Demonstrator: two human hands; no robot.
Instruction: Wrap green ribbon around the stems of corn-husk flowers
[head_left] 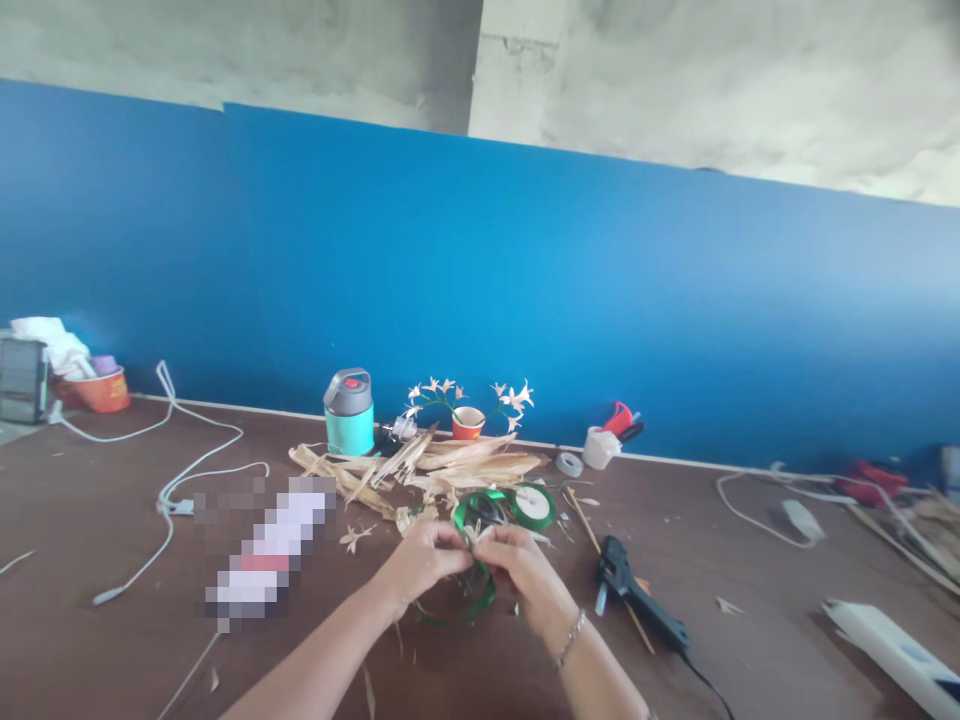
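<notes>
Both hands meet over the brown table, fingers pinched together. My left hand [426,562] and my right hand [521,572] grip a narrow green ribbon [484,596] between their fingertips; one length loops down below them. Right at the fingertips shows a small pale flower [477,534], partly covered, and I cannot tell which hand has hold of it. Just beyond lies a ribbon spool [533,507] with a white centre. Dried corn husks [469,465] are heaped behind the hands, and a loose pale flower [356,539] lies left of my left hand.
A black glue gun [641,595] lies to the right, over a thin stick. Farther back stand a turquoise flask [349,425], a paper cup [469,424] with flower stems, a tape roll [569,464] and a white cup [601,448]. White cables [202,470] trail at left.
</notes>
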